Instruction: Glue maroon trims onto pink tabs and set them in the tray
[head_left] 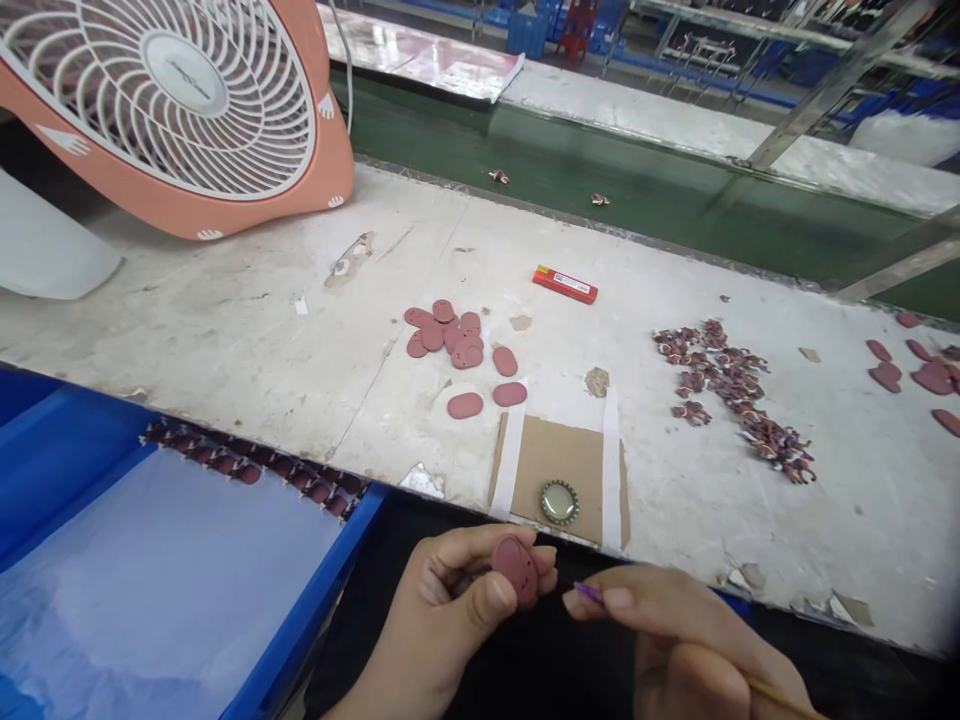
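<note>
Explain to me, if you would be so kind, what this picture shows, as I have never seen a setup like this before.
There is no machine here: this single picture comes from a camera worn on a person's head, looking down at their own bare hands. The left hand pinches a red oval piece with small holes in it, and the right hand holds a thin wooden stick whose purple tip is close to that piece. On the worn white bench lie more red ovals, a heap of small dark red pieces, a metal bottle cap on a taped cardboard pad, and a small red box. A blue crate sits at the lower left, and a peach-coloured fan stands at the upper left.
</note>
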